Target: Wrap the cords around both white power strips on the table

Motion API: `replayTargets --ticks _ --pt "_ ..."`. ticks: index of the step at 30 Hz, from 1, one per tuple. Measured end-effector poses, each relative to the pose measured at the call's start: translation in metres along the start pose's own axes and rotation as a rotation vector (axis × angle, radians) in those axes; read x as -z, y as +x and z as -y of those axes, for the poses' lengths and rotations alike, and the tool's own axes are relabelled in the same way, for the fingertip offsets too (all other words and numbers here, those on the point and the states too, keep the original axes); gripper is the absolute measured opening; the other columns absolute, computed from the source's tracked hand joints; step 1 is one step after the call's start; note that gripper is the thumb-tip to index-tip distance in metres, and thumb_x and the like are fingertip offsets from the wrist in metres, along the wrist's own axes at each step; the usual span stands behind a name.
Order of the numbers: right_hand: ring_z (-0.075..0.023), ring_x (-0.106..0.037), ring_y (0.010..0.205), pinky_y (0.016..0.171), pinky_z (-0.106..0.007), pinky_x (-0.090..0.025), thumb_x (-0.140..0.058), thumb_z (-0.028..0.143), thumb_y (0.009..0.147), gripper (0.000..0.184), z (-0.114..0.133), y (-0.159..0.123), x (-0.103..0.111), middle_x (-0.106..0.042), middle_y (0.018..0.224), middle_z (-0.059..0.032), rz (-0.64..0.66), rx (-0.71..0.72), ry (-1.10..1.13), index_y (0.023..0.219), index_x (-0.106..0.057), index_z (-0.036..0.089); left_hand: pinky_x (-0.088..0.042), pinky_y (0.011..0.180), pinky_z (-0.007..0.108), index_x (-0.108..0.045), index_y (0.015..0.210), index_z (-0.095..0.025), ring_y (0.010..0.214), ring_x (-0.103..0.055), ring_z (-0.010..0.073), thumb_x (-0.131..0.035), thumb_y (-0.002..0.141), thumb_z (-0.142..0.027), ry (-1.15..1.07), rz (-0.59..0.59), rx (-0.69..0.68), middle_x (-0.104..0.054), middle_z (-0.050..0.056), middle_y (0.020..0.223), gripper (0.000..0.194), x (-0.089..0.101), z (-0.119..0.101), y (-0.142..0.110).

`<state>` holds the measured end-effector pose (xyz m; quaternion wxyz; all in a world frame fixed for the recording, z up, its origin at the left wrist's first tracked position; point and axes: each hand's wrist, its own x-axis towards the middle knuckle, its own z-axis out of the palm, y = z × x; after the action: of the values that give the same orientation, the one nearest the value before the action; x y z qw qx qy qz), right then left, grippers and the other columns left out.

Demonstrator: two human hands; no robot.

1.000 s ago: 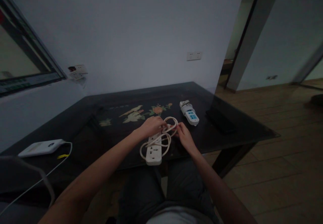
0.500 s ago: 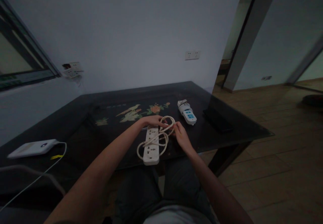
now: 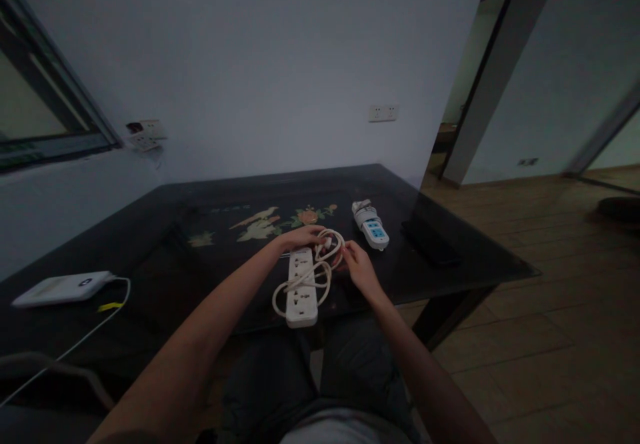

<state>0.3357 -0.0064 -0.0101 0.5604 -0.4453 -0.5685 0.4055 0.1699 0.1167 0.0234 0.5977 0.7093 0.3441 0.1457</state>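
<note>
Cord (image 3: 329,274), pale and curled into loops, runs between my two hands. My left hand (image 3: 304,236) bends its fingers down onto the upper loop and grips it there; my right hand (image 3: 360,267) pinches the right side of the same loop between thumb and fingers. A small whitish piece (image 3: 328,243) shows inside that loop, and I cannot tell from here whether it is the plug. Nearer to me, the white power strip (image 3: 302,303) lies at the front edge of the black table (image 3: 220,194), its sockets facing up, with the cord's lower loops crossing over it and reaching out on both sides. Past my right hand, apart from it, I see a second power strip (image 3: 375,233) with blue socket faces and its own wire wound about the far end. Further right lies a flat dark item (image 3: 433,244), too dim for me to name. Beyond my left hand, a bird and flowers (image 3: 307,216) decorate the tabletop. Well off to the left sits a white device (image 3: 63,289) with a thin cable (image 3: 75,345) and a yellow tag (image 3: 110,307). On the wall behind, I make out a double outlet (image 3: 383,113).
</note>
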Motion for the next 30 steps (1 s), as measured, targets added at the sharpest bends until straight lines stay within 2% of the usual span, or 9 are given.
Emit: replayTargets --ticks 4,8,11,13,18,21,25,27,30 --pt "-0.0183 -0.060 0.062 0.052 -0.028 -0.048 -0.048 0.044 0.083 0.021 0.003 0.001 0.001 -0.059 0.064 0.0003 0.017 0.005 -0.007 0.080 -0.051 0.024 -0.049 0.067 0.025 -0.063 0.104 -0.015 0.070 -0.063 0.0138 -0.076 0.067 -0.027 -0.163 0.003 0.025 -0.068 0.005 0.086 0.041 0.001 -0.001 -0.008" --pt "-0.0183 -0.060 0.062 0.052 -0.028 -0.048 -0.047 0.044 0.084 0.021 0.004 -0.001 0.001 -0.059 0.065 0.0002 0.016 0.010 -0.019 0.080 -0.050 0.024 -0.048 0.066 0.024 -0.062 0.108 -0.018 0.070 -0.063 0.0128 -0.078 0.066 -0.022 -0.292 -0.020 0.069 -0.069 0.004 0.087 0.046 0.006 -0.004 -0.014" --pt "-0.0182 -0.061 0.063 0.052 -0.028 -0.049 -0.046 0.044 0.085 0.022 0.004 -0.001 0.002 -0.059 0.066 -0.0002 0.021 0.017 -0.031 0.080 -0.050 0.023 -0.047 0.062 0.022 -0.064 0.104 -0.017 0.066 -0.061 0.0115 -0.073 0.073 -0.030 -0.361 -0.074 0.096 -0.068 0.003 0.081 0.035 0.009 -0.003 -0.012" --pt "-0.0180 -0.060 0.062 0.053 -0.028 -0.048 -0.047 0.044 0.085 0.021 0.005 -0.001 0.003 -0.059 0.066 0.0000 0.029 0.027 -0.041 0.080 -0.051 0.023 -0.047 0.059 0.021 -0.065 0.100 -0.016 0.062 -0.060 0.0105 -0.069 0.077 -0.033 -0.397 -0.133 0.112 -0.067 0.002 0.077 0.029 0.010 -0.002 -0.006" --pt "-0.0174 -0.060 0.063 0.054 -0.027 -0.048 -0.047 0.043 0.086 0.022 0.005 0.000 0.005 -0.059 0.066 0.0003 0.069 0.045 -0.065 0.082 -0.052 0.022 -0.047 0.055 0.021 -0.066 0.093 -0.011 0.057 -0.059 0.0099 -0.072 0.075 -0.020 -0.447 -0.286 0.140 -0.066 0.002 0.073 0.021 0.010 -0.002 0.014" --pt "-0.0166 -0.060 0.063 0.054 -0.026 -0.048 -0.047 0.042 0.086 0.021 0.003 0.000 0.006 -0.059 0.067 0.0006 0.086 0.047 -0.078 0.082 -0.052 0.022 -0.050 0.058 0.025 -0.063 0.096 -0.010 0.064 -0.060 0.0111 -0.064 0.084 -0.025 -0.478 -0.426 0.134 -0.065 0.004 0.083 0.019 0.013 -0.005 0.022" --pt "-0.0162 -0.060 0.062 0.054 -0.026 -0.048 -0.048 0.042 0.085 0.021 0.000 0.000 0.007 -0.059 0.066 0.0011 0.076 0.042 -0.088 0.081 -0.051 0.021 -0.054 0.072 0.034 -0.057 0.111 -0.013 0.085 -0.062 0.0163 -0.056 0.090 -0.030 -0.551 -0.669 0.072 -0.061 0.007 0.105 0.027 0.028 -0.009 0.026" --pt "-0.0163 -0.060 0.061 0.054 -0.026 -0.048 -0.047 0.042 0.085 0.021 -0.001 0.001 0.007 -0.060 0.065 0.0009 0.062 0.036 -0.090 0.080 -0.050 0.021 -0.054 0.074 0.035 -0.056 0.114 -0.014 0.088 -0.062 0.0175 -0.055 0.090 -0.031 -0.592 -0.765 0.035 -0.060 0.008 0.109 0.030 0.038 -0.010 0.025" --pt "-0.0168 -0.061 0.061 0.054 -0.027 -0.048 -0.047 0.042 0.084 0.021 -0.003 0.002 0.007 -0.060 0.064 0.0005 0.041 0.026 -0.087 0.079 -0.050 0.021 -0.055 0.071 0.034 -0.056 0.113 -0.014 0.085 -0.062 0.0165 -0.055 0.090 -0.030 -0.646 -0.843 -0.008 -0.061 0.007 0.106 0.028 0.050 -0.011 0.019"
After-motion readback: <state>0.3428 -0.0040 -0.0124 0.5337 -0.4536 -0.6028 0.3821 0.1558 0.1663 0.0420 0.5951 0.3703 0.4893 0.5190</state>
